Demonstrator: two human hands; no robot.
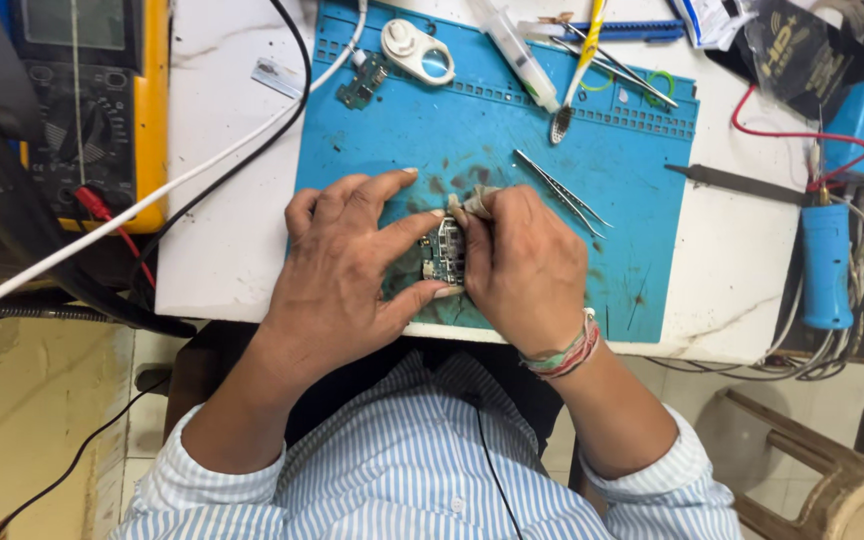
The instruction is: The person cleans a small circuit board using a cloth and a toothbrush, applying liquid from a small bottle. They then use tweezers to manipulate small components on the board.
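A white marble-patterned table (222, 200) stands over a pale tiled floor (32, 420). At lower right sits what may be a worn plastic stool (832, 480). Even, bright light.

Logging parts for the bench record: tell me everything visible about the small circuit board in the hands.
The circuit board is small, narrow and dark, studded with tiny metallic components. It stands lengthwise over the blue mat, near its front edge. The left hand pinches it between thumb and fingers; the right hand presses a pale wad against its top. The underside is hidden.
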